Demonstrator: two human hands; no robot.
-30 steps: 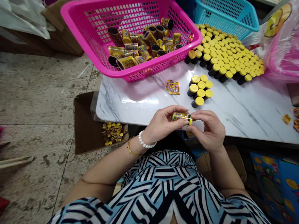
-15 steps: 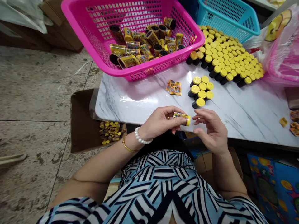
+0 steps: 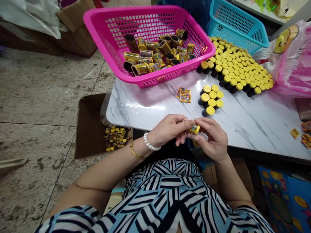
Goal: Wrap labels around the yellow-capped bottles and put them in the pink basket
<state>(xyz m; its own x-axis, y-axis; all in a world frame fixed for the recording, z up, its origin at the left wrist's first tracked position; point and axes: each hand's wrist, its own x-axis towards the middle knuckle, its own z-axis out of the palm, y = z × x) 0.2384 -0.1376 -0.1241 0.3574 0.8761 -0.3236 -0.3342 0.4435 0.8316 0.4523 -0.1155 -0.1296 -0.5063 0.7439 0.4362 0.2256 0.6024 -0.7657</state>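
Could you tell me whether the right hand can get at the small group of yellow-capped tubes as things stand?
Probably yes: nothing stands between the right hand and that group on the marble table, though its fingers are busy on a tube shared with the left hand.

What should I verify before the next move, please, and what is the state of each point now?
1. Grip: ok. The left hand and right hand both pinch the small yellow-ended tube.
2. Tube's seam or closure: cannot tell; fingers hide most of it.
3. Pink plastic basket: ok. Its label-wrapped tubes lie inside.
4. Small group of yellow-capped black tubes: ok. They stand upright, apart from the hands.
5. Marble-patterned table: ok. The printed packets lie flat, apart from the hands.
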